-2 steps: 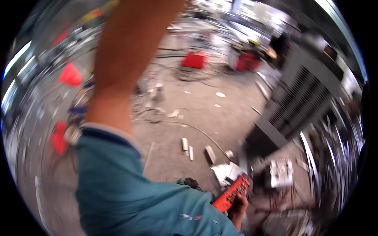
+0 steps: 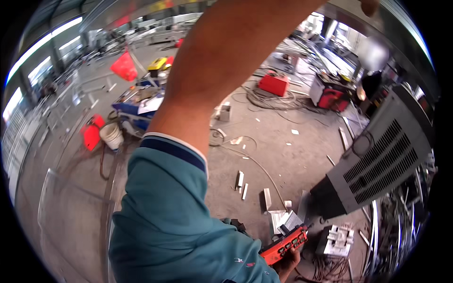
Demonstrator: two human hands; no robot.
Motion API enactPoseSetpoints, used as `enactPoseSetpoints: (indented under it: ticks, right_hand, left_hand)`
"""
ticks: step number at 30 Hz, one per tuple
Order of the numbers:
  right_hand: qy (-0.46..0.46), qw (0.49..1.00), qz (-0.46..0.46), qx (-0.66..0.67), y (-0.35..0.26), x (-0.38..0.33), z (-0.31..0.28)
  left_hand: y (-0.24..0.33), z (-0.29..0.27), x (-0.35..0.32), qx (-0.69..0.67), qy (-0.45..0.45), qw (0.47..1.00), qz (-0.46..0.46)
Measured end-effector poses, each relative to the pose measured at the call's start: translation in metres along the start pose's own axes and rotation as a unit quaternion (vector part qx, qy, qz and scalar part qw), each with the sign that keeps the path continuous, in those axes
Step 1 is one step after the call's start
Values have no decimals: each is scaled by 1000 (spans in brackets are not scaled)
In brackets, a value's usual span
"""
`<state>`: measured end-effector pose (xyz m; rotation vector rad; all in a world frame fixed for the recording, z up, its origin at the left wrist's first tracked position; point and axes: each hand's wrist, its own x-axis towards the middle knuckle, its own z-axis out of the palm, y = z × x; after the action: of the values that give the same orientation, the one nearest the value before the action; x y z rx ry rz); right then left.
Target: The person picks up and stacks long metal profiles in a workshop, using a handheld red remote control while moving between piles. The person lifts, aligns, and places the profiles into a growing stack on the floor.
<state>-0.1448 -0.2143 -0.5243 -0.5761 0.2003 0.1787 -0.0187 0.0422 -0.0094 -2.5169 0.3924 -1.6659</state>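
Observation:
My left arm, in a teal sleeve with a dark-striped cuff (image 2: 174, 150), is raised across the middle of the view. My left hand (image 2: 369, 5) is almost wholly cut off at the top edge, so its grip is hidden. At the bottom, my right hand (image 2: 289, 265) holds a red handheld controller with dark buttons (image 2: 283, 245), low over the concrete floor. Only a few fingers show under the controller; the sleeve hides the rest of that arm.
A large grey vented machine cabinet (image 2: 380, 165) stands on the right. Short metal offcuts (image 2: 241, 181) and cables lie on the floor. Red welding units (image 2: 273, 84) stand farther back. At the left are a white bucket (image 2: 112, 136) and a blue cart (image 2: 137, 106).
The earlier frame is motion-blurred and the view is steadier now. My left arm stays raised and the red controller stays in my right hand.

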Motion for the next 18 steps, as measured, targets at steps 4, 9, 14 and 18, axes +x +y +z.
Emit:
enactPoseSetpoints:
  ticks: [4, 9, 14, 18]
  right_hand:
    - [-87, 989, 33, -111, 3, 0, 24]
    - [-111, 992, 58, 0, 13, 19, -11]
    - [-128, 991, 27, -7, 48, 49, 11]
    - [-137, 989, 60, 6, 98, 82, 31]
  left_hand:
    - [-19, -22, -22, 47, -22, 999, 2]
    - [-61, -31, -23, -1, 16, 999, 45]
    - [-96, -10, -19, -106, -29, 993, 43]
    - [-125, -1, -26, -145, -45, 988, 43]
